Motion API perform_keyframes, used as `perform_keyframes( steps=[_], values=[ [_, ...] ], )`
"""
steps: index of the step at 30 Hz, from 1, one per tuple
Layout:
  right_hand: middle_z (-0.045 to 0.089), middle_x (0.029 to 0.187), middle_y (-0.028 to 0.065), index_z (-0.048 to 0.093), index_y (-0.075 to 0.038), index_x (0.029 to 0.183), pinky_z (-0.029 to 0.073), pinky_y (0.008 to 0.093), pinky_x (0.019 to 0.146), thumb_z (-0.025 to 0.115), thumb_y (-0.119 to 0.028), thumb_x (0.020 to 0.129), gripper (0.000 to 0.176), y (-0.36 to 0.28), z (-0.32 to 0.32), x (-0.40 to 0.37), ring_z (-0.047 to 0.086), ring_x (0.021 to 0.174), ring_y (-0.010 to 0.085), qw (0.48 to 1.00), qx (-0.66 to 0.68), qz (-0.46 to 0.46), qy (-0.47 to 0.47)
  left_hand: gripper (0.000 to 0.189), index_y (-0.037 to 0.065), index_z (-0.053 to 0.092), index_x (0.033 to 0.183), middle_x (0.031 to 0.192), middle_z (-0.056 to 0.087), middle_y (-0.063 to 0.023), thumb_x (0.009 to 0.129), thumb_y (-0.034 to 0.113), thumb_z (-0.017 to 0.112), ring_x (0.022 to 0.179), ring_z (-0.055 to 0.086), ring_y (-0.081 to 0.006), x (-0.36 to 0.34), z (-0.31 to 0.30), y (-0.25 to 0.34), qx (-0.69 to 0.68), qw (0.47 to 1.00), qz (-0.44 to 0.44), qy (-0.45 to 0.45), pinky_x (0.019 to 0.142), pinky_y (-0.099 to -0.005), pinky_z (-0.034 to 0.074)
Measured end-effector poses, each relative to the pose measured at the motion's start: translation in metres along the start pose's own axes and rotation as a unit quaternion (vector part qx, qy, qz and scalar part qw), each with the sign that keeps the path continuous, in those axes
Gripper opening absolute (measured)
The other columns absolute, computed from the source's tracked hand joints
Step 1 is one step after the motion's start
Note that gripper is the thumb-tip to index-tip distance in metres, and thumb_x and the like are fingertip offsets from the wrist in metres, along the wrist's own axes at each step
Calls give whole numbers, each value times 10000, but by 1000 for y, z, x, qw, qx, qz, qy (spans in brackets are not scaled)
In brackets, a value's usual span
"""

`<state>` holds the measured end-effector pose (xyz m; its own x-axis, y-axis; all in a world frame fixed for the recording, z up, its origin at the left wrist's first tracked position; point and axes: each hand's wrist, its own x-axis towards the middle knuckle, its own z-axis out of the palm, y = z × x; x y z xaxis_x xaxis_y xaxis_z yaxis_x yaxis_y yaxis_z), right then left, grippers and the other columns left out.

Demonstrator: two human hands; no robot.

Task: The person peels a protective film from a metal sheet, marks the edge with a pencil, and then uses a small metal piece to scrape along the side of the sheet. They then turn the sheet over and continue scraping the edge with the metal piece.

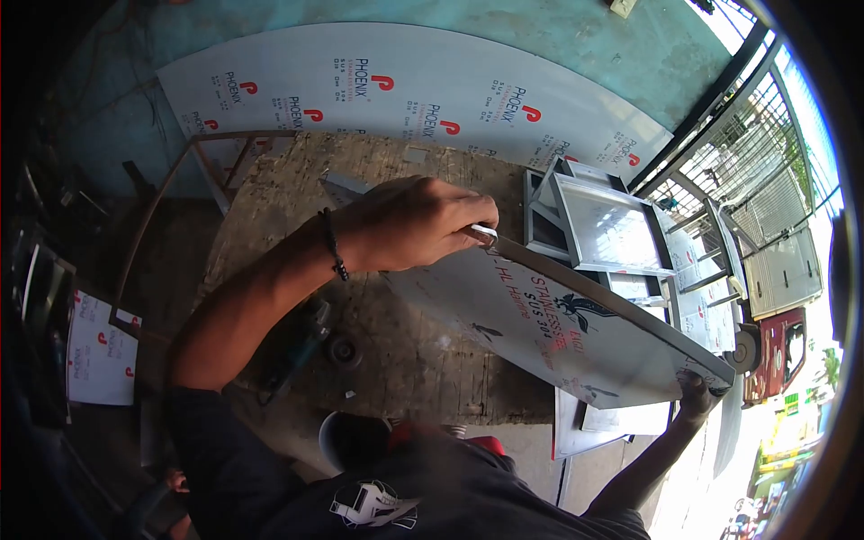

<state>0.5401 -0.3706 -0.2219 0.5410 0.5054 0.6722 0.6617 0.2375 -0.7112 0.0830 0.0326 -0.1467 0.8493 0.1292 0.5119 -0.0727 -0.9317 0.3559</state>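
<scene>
A stainless steel panel with a folded edge stands tilted over the wooden table, printed with red and black lettering. My left hand, a dark bracelet at its wrist, is closed over the panel's upper edge. A small bright white piece shows at its fingertips; I cannot make out what it is. At the panel's lower right corner, my right hand grips the edge, its fingers partly hidden. Below my left forearm, an angle grinder lies on the worn wooden table.
A large printed steel sheet leans against the teal wall. Metal frames stand to the right of the table. A brown metal frame and a smaller printed sheet are at left. Part of another person's hand shows at lower left.
</scene>
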Motion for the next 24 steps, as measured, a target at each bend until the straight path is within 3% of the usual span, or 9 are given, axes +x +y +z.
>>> perform_keyframes(
  steps=[3,5,8,13,19,24],
  values=[
    [581,1030,44,519,10,1193,482,330,796,888,-422,702,751,-10,9,-1,561,923,151,1000,14,-15,-2,199,47,597,994,859,657,-85,832,67,712,758,686,-276,2,7,2,32,999,17,-20,633,-382,538],
    [648,945,89,490,62,1169,541,295,726,910,-446,650,839,0,-1,-1,648,787,159,998,-54,-41,8,199,46,597,985,859,658,-81,831,87,716,753,689,-273,3,9,4,61,997,39,-12,628,-376,550],
    [643,917,74,504,54,1137,520,257,694,917,-386,657,771,-19,12,-8,633,763,133,999,19,42,11,214,38,602,986,847,665,-68,827,116,722,724,694,-249,5,7,8,131,989,51,-39,599,-344,568],
    [637,876,54,537,42,1081,481,221,656,916,-361,660,695,-23,17,-6,610,748,103,998,42,42,-12,230,20,615,934,775,646,-55,818,181,731,681,693,-192,7,6,13,248,958,140,-31,517,-314,552],
    [622,836,20,587,11,968,455,211,641,920,-359,648,592,-39,34,-4,580,719,77,998,37,44,-3,238,30,596,858,723,606,-49,810,215,737,624,671,-177,12,4,21,300,938,154,-84,487,-314,537],
    [608,814,-1,605,-15,912,441,211,641,937,-392,610,586,-45,38,-4,564,713,72,999,17,48,18,236,31,563,886,733,611,-59,814,169,740,647,675,-216,4,3,12,221,967,122,-42,515,-330,535]
  ],
)
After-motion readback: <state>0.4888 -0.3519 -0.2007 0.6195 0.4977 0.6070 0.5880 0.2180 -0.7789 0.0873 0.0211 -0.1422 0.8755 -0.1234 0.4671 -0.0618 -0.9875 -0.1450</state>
